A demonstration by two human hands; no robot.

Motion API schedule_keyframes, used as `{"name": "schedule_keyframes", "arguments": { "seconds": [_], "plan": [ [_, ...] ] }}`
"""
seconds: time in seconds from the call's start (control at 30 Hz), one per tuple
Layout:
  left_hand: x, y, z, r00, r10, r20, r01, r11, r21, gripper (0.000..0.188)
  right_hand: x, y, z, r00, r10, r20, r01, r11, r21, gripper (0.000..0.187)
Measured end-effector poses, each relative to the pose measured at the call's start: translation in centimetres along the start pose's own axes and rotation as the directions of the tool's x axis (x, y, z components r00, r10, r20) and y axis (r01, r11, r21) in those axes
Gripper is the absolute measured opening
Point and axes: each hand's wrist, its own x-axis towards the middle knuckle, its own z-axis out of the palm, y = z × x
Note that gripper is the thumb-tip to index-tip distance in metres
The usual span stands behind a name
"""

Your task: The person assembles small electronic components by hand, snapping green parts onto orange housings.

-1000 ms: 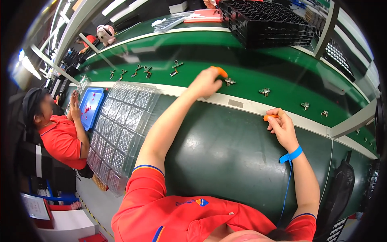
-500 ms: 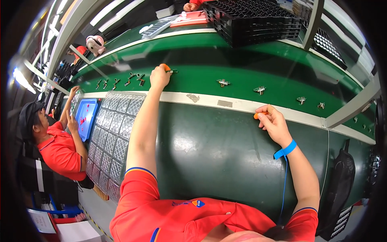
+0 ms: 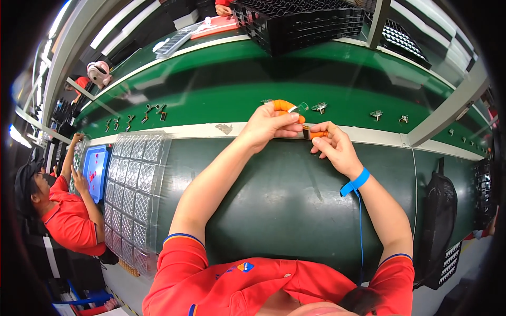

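Note:
Both hands meet over the pale edge strip of the green belt. My left hand (image 3: pixel 271 125), with orange finger covers, is closed on a small part with a clear loop (image 3: pixel 302 107). My right hand (image 3: pixel 337 148) also wears an orange finger cover. Its fingers pinch a small dark piece (image 3: pixel 306 132) where the fingertips of both hands come together; its exact kind is hidden. Beyond the hands, small metal-and-clear parts (image 3: pixel 320 107) lie on the green belt (image 3: pixel 211 113), one partly behind my left hand. A blue wrist strap (image 3: pixel 355 182) with a cord circles my right wrist.
Several small metal parts (image 3: pixel 147 114) rest on the belt's left. Clear compartment trays (image 3: pixel 129 195) and a blue tray (image 3: pixel 96 174) with red pieces stand left, beside a seated co-worker (image 3: pixel 71 216). Black crates (image 3: pixel 300 26) are stacked across the belt. A dark mesh bag (image 3: pixel 440 221) lies right.
My left hand has come right and nearer from over the belt, bringing the looped part to my right hand, which has shifted left. The camera view has also turned a little right.

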Motion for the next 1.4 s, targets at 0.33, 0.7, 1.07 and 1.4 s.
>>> {"name": "schedule_keyframes", "arguments": {
  "seconds": [0.33,0.7,1.07,1.4],
  "plan": [
    [0.1,-1.3,-0.1,0.994,-0.100,0.052,0.106,0.985,-0.136,0.023,0.2,0.4,0.2,0.999,0.032,0.043,-0.036,0.996,0.079,0.024],
    [0.2,-1.6,-0.8,0.995,-0.088,0.045,0.072,0.957,0.282,0.022,0.1,0.1,1.4,0.818,-0.574,-0.019,0.437,0.644,-0.628,0.012],
    [-0.3,-1.8,-0.1,0.978,-0.149,0.144,0.101,0.948,0.301,0.020,0.4,0.4,1.1,0.747,-0.658,0.092,0.498,0.462,-0.734,0.019],
    [0.0,-2.4,-0.8,0.965,-0.064,0.255,-0.019,0.951,0.309,0.025,0.3,0.5,1.5,0.835,-0.550,-0.027,0.388,0.622,-0.680,0.021]
  ]
}}
